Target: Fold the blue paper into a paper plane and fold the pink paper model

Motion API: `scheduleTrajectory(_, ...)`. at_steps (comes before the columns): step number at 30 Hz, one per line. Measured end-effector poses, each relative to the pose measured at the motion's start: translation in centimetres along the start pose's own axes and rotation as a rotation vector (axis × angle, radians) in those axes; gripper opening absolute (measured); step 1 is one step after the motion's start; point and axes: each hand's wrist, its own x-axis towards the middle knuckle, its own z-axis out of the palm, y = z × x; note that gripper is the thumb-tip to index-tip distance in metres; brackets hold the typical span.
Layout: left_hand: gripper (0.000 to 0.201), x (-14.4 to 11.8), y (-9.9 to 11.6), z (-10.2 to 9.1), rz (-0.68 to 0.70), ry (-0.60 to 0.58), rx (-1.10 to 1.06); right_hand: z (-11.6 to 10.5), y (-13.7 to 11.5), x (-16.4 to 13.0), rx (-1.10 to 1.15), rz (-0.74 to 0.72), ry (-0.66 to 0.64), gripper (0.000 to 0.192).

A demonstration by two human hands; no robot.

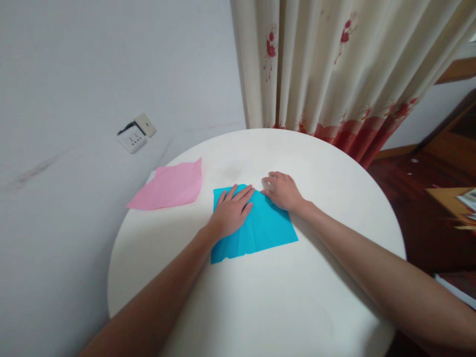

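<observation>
A sheet of blue paper (269, 225) with crease lines and an uneven near edge lies on the white round table (238, 302). My left hand (232, 213) rests flat on its left half, fingers stretched toward the far edge. At the sheet's far right edge is my right hand (283, 192), its fingers curved and apart, with a gap between thumb and fingers. The thumb side touches or nearly touches the paper there; part of that edge is hidden under the hand. To the left, a sheet of pink paper (171, 186) lies apart from both hands, one corner raised.
The pink sheet reaches the table's left rim, close to a pale wall (92, 64) with a socket (132, 139). Behind the table hangs a cream curtain (308, 64) with red flowers. On the dark floor at right, papers (469, 198) lie on a light wooden surface.
</observation>
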Motion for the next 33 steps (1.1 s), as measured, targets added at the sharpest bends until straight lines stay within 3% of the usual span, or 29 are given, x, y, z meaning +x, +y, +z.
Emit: scheduleTrajectory(33,0.053,-0.05,0.31,-0.3,-0.018,-0.027,-0.008,-0.13,0.21,0.02,-0.009,-0.024,0.011,0.036)
